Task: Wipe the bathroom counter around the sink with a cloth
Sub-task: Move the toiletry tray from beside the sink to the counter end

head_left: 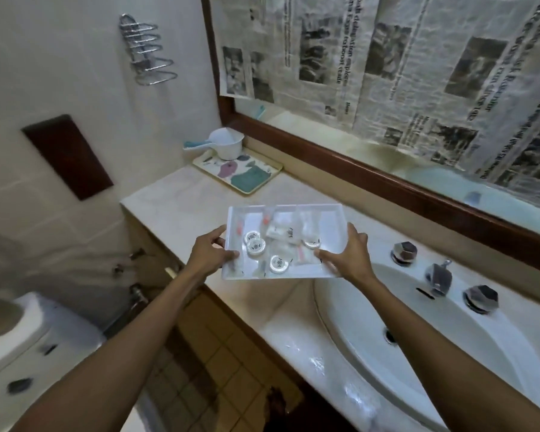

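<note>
Tray [321, 218]: white, shallow, rectangular; carried level just left of the sink [449, 353], over the front part of the counter [181, 207]; whether its underside touches the stone or hangs just above it, cannot tell.
Tray's long axis: running left to right, roughly along the counter's front edge.
Tray's load: several round white capped pots [256, 245] and small clear sachets [282, 229], loose, gathered toward the middle.
Left hand [209, 254]: clamped on the tray's left short edge, thumb on top of the rim, fingers curled under.
Right hand [349, 255]: clamped on the near right corner, thumb lying along the inner floor, fingers under; this hand the closer of the two to the sink.
Cloth: none visible anywhere, so neither hand nearer to it; nothing to wipe with yet.
Counter: pale stone; bare stretch directly left of and behind the tray; wet shine along the front lip beside the sink.
Far-left corner, away from the sink: patterned mat [237, 171] with a white scoop [225, 145] standing on it.
Behind the sink: tap [438, 275] between two faceted knobs.
Step in hand, as a judgement: clearing clutter off the surface before wiping; wiping itself not begun.
Coming move, as a judgement: tray needs a resting spot clear of the sink surround; both hands taken up until then.
Risk: loose pots sliding if the tray tips.
</note>
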`<act>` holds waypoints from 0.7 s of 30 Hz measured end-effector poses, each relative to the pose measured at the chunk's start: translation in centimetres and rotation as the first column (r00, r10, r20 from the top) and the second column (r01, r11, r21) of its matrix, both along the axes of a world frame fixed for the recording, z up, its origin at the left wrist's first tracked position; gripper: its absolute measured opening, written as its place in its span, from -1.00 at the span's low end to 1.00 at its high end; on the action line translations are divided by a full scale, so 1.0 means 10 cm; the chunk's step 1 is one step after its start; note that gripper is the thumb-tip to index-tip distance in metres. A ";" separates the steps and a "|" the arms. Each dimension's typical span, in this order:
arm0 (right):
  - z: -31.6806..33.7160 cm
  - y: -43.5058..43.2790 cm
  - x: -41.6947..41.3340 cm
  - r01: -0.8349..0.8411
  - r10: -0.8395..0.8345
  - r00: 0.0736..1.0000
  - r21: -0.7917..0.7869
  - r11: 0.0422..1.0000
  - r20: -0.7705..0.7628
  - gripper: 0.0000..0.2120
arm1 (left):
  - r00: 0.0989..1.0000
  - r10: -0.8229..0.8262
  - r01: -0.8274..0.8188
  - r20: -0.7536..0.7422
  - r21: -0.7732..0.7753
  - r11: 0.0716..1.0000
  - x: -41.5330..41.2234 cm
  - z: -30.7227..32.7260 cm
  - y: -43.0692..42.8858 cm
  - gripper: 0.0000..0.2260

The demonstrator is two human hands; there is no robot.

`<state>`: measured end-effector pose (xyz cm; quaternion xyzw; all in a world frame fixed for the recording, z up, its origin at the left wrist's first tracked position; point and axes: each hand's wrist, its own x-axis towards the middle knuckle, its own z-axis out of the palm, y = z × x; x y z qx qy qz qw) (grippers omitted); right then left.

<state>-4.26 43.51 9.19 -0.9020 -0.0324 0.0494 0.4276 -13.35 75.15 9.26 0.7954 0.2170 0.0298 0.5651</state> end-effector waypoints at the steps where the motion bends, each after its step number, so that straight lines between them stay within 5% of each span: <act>1: -0.02 0.17 0.12 -0.024 0.024 1.000 0.007 1.000 -0.003 -0.05 | 1.000 0.024 -0.024 -0.007 0.013 1.000 0.05 -0.01 0.15 -0.31; 5: -0.11 0.82 0.53 -0.095 0.096 0.995 0.035 0.995 -0.035 0.01 | 0.990 0.129 -0.126 -0.063 0.050 0.991 0.26 -0.01 0.70 -0.29; 12: -0.21 1.88 1.23 -0.235 0.238 0.969 0.046 0.971 -0.068 -0.19 | 0.964 0.235 -0.219 -0.124 0.128 0.967 0.60 -0.15 1.60 -0.28; 21: -0.52 3.18 1.69 -0.349 0.346 0.934 -0.019 0.937 -0.091 -0.12 | 0.924 0.330 -0.312 -0.194 0.120 0.942 0.78 -0.42 2.70 -0.26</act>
